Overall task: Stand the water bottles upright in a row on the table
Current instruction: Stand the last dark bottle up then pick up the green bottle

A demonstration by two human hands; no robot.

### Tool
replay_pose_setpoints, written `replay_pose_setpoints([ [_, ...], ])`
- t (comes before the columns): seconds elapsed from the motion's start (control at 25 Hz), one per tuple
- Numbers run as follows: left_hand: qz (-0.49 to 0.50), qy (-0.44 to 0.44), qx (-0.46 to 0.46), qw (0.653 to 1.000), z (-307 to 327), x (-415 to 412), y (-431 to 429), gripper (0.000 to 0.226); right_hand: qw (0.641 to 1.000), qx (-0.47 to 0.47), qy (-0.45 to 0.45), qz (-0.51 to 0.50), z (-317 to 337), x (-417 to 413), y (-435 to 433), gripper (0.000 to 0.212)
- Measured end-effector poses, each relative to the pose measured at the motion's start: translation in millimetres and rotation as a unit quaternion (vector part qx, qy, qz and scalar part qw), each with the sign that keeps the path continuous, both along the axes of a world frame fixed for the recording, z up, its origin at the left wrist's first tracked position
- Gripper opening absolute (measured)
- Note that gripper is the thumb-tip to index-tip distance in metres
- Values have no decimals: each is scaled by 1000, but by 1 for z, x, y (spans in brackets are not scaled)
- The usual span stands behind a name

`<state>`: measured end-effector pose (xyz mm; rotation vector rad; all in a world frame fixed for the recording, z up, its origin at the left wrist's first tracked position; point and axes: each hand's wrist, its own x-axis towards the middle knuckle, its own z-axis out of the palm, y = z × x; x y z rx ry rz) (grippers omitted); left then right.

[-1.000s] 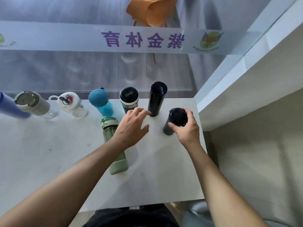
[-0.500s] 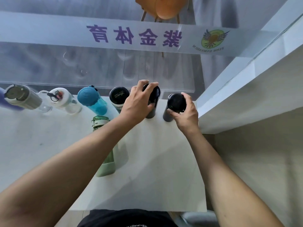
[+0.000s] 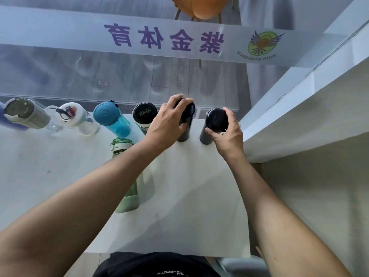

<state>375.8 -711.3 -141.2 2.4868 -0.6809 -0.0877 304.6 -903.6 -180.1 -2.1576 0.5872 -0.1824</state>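
Observation:
Several bottles stand upright along the far edge of the white table (image 3: 189, 206). My left hand (image 3: 167, 124) grips the top of a tall black flask (image 3: 186, 128). My right hand (image 3: 227, 136) grips the cap of a dark grey flask (image 3: 214, 121) at the right end of the row. To the left stand a black-lidded steel flask (image 3: 144, 116), a blue bottle (image 3: 110, 117), a clear bottle with a white lid (image 3: 72, 116) and a grey-lidded bottle (image 3: 24, 113). A green bottle (image 3: 124, 170) stands nearer me, partly hidden by my left forearm.
A glass partition with a frosted band of purple characters (image 3: 163, 40) rises right behind the row. A white wall ledge (image 3: 299, 120) borders the table on the right. An orange chair (image 3: 201, 7) stands beyond the glass.
My right hand carried the dark grey flask back to the row's right end. My left hand rose from the table and closed on the tall black flask's top.

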Motion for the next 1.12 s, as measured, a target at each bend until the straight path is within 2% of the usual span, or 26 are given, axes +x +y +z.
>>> replay_pose_setpoints([
  [0.28, -3, -21, 47, 999, 5, -13, 9, 71, 1000, -23, 14, -1, -1, 5, 7, 85],
  [0.4, 3, -63, 22, 998, 7, -42, 32, 63, 999, -19, 31, -5, 0, -2, 10, 98],
  [0.48, 13, -59, 6, 998, -1, -69, 59, 56, 999, -17, 20, -23, 3, -12, 15, 106],
  [0.56, 41, -36, 32, 998, -20, -95, 92, 52, 998, -38, -14, -51, 2, -30, 26, 105],
  [0.68, 134, 43, 129, 982, -52, -121, 140, 61, 994, -50, -29, -98, -7, -64, 52, 91],
  [0.8, 218, 219, 188, 932, -72, -131, 171, 86, 995, -24, 20, -94, -14, -96, 90, 80],
  [0.88, 221, 311, 160, 910, -81, -130, 178, 101, 996, -8, 54, -71, -17, -112, 116, 78],
  [1.0, 257, 351, 92, 896, -91, -127, 181, 110, 995, 7, 87, -40, -18, -130, 154, 76],
  [1.12, 317, 413, 8, 854, -99, -123, 188, 82, 994, 11, 107, -17, -17, -145, 186, 75],
])
